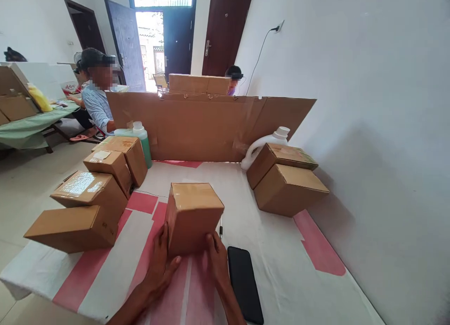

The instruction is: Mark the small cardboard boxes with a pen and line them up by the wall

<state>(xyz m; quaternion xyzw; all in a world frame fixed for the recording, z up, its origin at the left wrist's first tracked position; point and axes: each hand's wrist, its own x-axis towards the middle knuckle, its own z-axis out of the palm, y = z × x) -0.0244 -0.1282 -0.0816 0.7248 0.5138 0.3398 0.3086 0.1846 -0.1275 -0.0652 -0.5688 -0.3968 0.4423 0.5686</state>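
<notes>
Sealed cardboard box (192, 217) stands mid-tabletop (267, 231), dead ahead of the person, near face toward the body, long axis running away toward the cardboard screen (211, 125). Both hands flank its near lower edge: left hand (162, 261) flat against the left corner, fingers up the side, thumb tucked under the front; right hand (217, 260) pressed to the right corner. Each grip spread and bracing, closed on nothing. Both equally near. Forearms converge from below. Black phone (244, 283) lies just right of the right wrist; a pen (221, 230) beside the box.
</notes>
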